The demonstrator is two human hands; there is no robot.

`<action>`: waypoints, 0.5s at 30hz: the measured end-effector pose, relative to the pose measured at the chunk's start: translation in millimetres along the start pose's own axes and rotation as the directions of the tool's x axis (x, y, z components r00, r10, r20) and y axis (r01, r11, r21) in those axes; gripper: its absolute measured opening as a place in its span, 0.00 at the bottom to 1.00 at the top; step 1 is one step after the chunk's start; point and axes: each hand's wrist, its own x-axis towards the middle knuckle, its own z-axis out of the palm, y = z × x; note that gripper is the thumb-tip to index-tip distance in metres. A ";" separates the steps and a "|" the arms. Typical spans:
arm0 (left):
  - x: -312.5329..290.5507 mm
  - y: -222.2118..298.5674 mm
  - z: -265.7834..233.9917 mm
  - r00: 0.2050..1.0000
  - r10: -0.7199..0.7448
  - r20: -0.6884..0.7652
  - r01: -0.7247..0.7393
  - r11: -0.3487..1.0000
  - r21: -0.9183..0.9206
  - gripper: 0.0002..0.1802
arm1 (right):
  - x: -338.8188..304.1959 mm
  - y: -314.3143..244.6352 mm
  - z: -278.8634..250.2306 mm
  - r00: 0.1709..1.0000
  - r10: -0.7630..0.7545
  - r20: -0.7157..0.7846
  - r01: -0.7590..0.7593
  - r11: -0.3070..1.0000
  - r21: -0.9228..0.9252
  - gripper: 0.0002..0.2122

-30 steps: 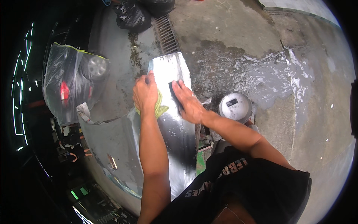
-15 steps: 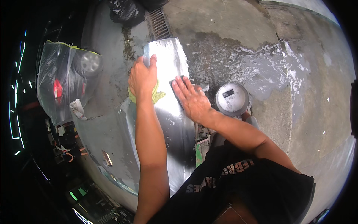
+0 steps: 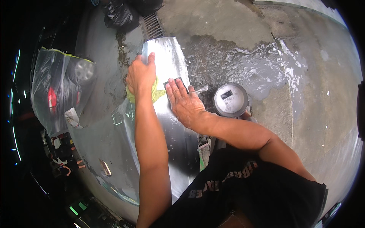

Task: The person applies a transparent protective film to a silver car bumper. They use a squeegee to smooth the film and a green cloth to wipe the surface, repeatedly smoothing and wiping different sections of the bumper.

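Note:
Beneath my hands lies a long, shiny silver-grey panel (image 3: 164,47), curved and wet with white droplets on its lower part. My left hand (image 3: 141,75) is curled over the panel's left edge, thumb up, with a yellow-green cloth (image 3: 157,94) bunched under it. My right hand (image 3: 185,104) presses a dark rectangular pad (image 3: 184,80) on the panel's face, its fingers stretched over it. The pad's underside is hidden.
To the right stands a round bucket (image 3: 230,100) of whitish liquid, a small dark block inside. Foamy water (image 3: 262,72) spreads over the concrete. Black bags (image 3: 121,17) sit by a drain grate (image 3: 153,26). A plastic-wrapped car (image 3: 57,91) is at left; people (image 3: 64,154) are beyond.
My right hand and the dark pad have shifted left across the panel, away from its right edge. My left hand keeps its hold, while the whole view has drifted slightly.

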 end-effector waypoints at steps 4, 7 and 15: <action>4.6 0.8 1.8 1.000 -0.003 0.005 0.003 1.000 -0.026 0.39 | 81.8 38.3 -10.4 0.959 0.269 -0.092 -0.271 0.963 -0.011 0.32; 5.8 -1.0 0.8 1.000 0.014 -0.015 -0.013 1.000 0.023 0.39 | 110.6 88.0 -35.5 0.944 0.330 -0.017 -0.315 0.914 0.257 0.33; 1.7 -10.1 13.9 0.935 0.093 -0.343 -0.148 0.979 -0.140 0.28 | -7.6 122.5 22.5 0.868 0.479 0.129 -0.150 0.005 0.989 0.36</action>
